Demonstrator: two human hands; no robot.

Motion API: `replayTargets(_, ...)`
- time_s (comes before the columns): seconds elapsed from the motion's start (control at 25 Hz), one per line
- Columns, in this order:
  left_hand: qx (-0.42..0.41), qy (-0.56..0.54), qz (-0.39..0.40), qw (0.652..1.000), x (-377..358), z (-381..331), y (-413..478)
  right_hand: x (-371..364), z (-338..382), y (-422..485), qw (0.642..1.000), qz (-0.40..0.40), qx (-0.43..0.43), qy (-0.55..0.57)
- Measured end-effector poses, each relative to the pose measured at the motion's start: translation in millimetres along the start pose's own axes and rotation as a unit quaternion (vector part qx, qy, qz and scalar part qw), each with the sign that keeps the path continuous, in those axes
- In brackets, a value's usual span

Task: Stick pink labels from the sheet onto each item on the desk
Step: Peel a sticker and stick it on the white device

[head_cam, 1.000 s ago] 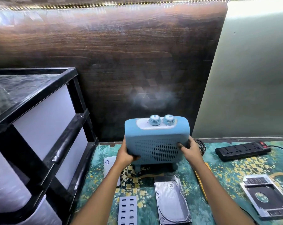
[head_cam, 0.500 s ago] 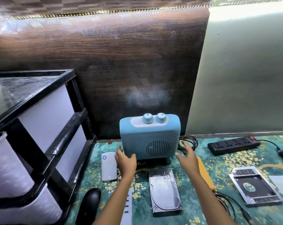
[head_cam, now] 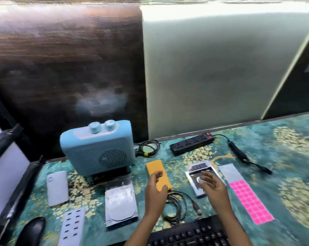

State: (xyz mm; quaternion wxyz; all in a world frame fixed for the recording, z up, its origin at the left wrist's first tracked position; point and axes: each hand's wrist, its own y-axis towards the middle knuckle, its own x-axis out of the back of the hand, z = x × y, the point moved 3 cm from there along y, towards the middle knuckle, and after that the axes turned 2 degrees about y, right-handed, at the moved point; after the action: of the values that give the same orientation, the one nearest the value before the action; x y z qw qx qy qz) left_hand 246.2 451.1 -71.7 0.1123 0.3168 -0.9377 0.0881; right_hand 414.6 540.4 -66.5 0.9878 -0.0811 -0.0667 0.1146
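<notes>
Head view: L hand (head_cam: 156, 188) over yellow case (head_cam: 154, 167), fingers loosely curled, gripping nothing; R hand (head_cam: 213, 185) fingers spread over drive tray (head_cam: 198, 168); pink label sheet (head_cam: 250, 201) just right, nr desk (head_cam: 283, 157) front edge.

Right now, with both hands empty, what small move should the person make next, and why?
Probably move the right hand to the pink label sheet and peel one label. Both it and the left hand hover holding nothing, the sheet lies just right of the right hand, and no item can be labelled without one.
</notes>
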Motion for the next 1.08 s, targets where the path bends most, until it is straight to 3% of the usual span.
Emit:
replayTargets(0.12,-0.004,0.024,0.037,0.999,-45.1,-10.1,1.8,56.8,-9.8,19.3,0.997,-0.034,-0.042,0.046)
replayTargets(0.2,-0.001,0.034,0.064,0.997,-75.8,-15.1,3.6,91.0,-20.7,33.4,0.998,-0.048,-0.046,0.018)
replayTargets(0.32,-0.01,0.034,0.098,0.995,-111.9,-22.0,7.2,128.9,-41.6,51.6,0.987,-0.065,-0.047,-0.14)
replayTargets(0.48,0.006,0.029,0.114,0.993,-138.0,-23.6,7.1,154.7,-67.5,66.3,0.932,-0.088,-0.077,-0.343)
replayTargets(0.6,0.006,0.039,0.124,0.992,-143.7,-23.9,6.3,158.8,-71.1,66.1,0.903,-0.091,-0.097,-0.409)
replayTargets(0.76,0.003,0.054,0.13,0.99,-143.5,-26.1,9.4,168.0,-72.8,73.6,0.92,-0.066,-0.118,-0.367)
replayTargets(0.88,0.005,0.049,0.134,0.99,-141.4,-28.9,13.6,171.2,-58.4,74.8,0.962,-0.069,-0.105,-0.242)
replayTargets(0.96,0.016,0.018,0.138,0.99,-141.0,-34.1,16.8,165.6,-34.2,74.5,0.983,-0.072,-0.051,-0.158)
replayTargets(1.08,0.077,-0.047,0.162,0.983,-147.3,-47.9,20.5,141.0,6.2,68.3,0.998,0.03,0.009,-0.054)
